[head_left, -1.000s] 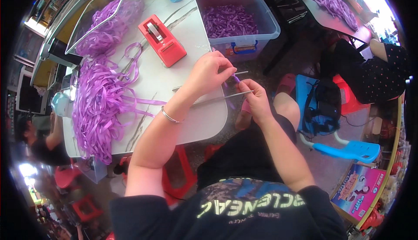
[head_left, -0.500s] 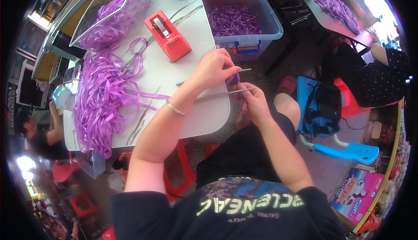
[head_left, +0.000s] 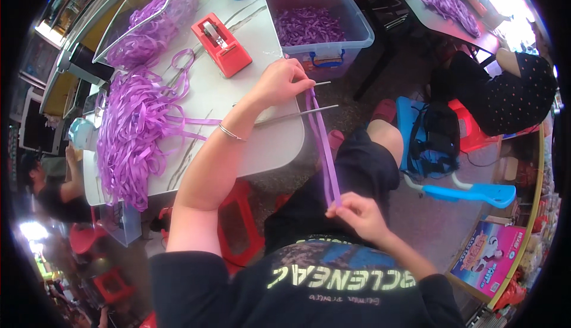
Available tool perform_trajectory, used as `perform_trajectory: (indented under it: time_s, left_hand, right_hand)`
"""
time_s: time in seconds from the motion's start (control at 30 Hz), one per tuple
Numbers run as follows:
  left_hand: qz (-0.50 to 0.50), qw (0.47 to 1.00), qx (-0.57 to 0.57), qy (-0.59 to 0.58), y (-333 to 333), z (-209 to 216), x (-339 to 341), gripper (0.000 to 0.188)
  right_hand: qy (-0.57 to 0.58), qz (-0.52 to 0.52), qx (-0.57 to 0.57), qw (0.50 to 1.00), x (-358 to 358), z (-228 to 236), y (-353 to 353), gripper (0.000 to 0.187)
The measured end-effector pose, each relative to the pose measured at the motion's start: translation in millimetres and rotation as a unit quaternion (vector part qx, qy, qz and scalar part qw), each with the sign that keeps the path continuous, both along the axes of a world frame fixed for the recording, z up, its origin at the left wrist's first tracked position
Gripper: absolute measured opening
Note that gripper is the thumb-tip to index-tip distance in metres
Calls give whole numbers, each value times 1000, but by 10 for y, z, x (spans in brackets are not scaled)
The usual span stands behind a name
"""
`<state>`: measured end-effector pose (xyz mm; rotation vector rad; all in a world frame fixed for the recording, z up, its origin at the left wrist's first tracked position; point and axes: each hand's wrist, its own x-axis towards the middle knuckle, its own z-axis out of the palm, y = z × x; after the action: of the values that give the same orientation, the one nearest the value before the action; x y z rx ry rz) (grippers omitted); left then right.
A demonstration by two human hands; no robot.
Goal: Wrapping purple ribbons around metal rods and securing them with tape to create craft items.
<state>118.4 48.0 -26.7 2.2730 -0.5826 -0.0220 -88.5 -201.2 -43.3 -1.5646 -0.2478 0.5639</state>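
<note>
A purple ribbon [head_left: 326, 155] stretches in two close strands between my hands, off the table's rounded corner. At its upper end my left hand [head_left: 286, 82] pinches it beside the tip of a thin metal rod [head_left: 322, 83]. Lower down, near my lap, my right hand [head_left: 360, 215] grips the other end between thumb and fingers. A second, longer metal rod [head_left: 303, 113] sticks out past the table edge, and the strands cross it. On the left of the table lies a big heap of purple ribbon [head_left: 134, 134], with strands leading from it under my left forearm.
A red tape dispenser [head_left: 221, 45] stands on the white table [head_left: 262, 149]. Behind the table edge is a clear plastic bin [head_left: 357, 27] of short purple pieces. More ribbon lies in a wire-framed holder [head_left: 140, 24]. A blue chair [head_left: 464, 193] and a seated person are at right.
My right hand has drawn away from the rods down toward my lap, pulling the ribbon out long. My left hand stays close to the rod tip. The whole view has shifted slightly.
</note>
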Motion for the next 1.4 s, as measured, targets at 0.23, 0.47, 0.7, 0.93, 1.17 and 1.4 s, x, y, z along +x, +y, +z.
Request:
perform_trajectory:
  time_s: [0.23,0.47,0.7,0.93,1.17,1.4]
  left_hand:
    - [-13,1000,-3,20,-18,8,27,20]
    - [-25,999,9,35,-13,1,39,18]
    - [-8,999,29,44,-37,41,15,21]
    - [5,1000,-12,16,-2,-43,43,22]
    - [-6,1000,-24,10,6,-103,78,20]
    - [-17,999,-10,35,4,-37,53,20]
  right_hand:
    - [2,112,43,993,-340,120,-230,10]
    - [-84,91,12,992,-375,245,-279,8]
    - [-37,39,8,999,-501,80,-295,8]
    - [24,33,53,998,-495,47,-296,10]
    - [-31,61,13,998,-465,114,-297,11]
    - [-56,83,29,995,-410,236,-374,15]
